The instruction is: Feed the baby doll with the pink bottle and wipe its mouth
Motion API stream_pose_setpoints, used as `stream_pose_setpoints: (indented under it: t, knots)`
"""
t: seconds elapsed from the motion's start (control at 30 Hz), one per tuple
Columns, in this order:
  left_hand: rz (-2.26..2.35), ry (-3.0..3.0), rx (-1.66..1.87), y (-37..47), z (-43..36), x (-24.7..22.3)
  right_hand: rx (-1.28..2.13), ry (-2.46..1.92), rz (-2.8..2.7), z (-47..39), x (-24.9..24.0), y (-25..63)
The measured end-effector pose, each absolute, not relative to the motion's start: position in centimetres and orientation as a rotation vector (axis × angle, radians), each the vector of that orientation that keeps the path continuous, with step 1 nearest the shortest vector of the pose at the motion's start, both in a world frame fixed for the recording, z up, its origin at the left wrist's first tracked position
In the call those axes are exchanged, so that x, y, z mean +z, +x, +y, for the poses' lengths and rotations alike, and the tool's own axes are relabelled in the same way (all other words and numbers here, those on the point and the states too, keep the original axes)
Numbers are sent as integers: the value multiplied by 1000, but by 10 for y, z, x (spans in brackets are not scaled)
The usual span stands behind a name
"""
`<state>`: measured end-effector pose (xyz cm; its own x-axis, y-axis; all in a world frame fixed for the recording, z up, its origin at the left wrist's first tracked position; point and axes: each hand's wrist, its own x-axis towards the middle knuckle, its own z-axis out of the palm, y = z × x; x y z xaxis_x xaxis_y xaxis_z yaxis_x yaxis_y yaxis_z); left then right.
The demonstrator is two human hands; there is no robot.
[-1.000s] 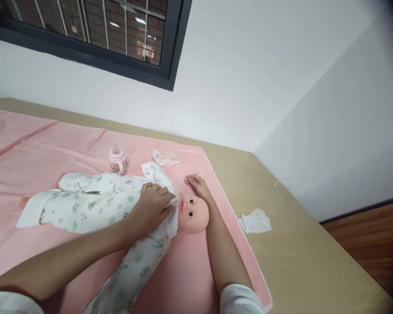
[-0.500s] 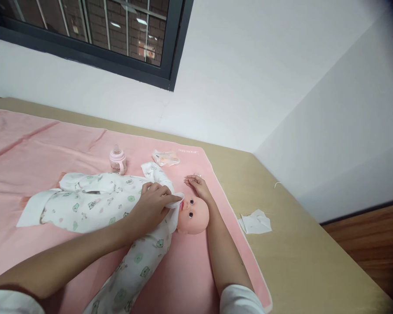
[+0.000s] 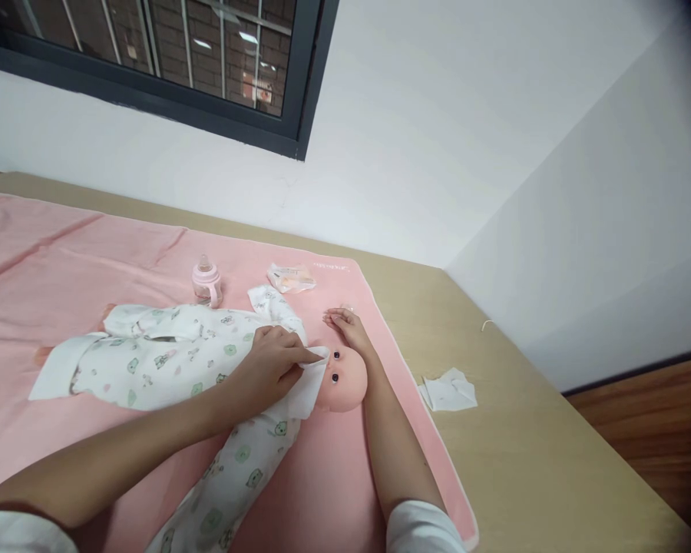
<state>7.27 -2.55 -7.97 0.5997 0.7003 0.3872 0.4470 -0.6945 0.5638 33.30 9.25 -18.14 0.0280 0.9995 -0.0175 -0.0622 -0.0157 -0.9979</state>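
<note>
Over the last second the person's left hand (image 3: 273,362) has slid a little toward the bald plastic baby doll's head (image 3: 342,376), carrying the white folded wipe (image 3: 309,384) with it. A second ago the wipe lay at the doll's neck, below the chin, with the mouth showing. Half a second ago its top edge had risen to the lips. Now the wipe is pressed over the mouth and lower face, reaching just short of the eyes.
</note>
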Motion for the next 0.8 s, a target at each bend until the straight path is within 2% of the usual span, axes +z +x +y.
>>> stream_pose_setpoints:
  t: [0.47, 0.57, 0.8]
  knots:
    - [973, 2496, 860, 75, -22, -84, 1270, -1180, -1100, 85, -166, 331]
    - [970, 2449, 900, 70, -22, -77, 1251, -1120, -1207, 72, -131, 324]
    - [950, 2303, 1062, 51, -18, -47, 1080, -819, -1970, 1, -23, 260]
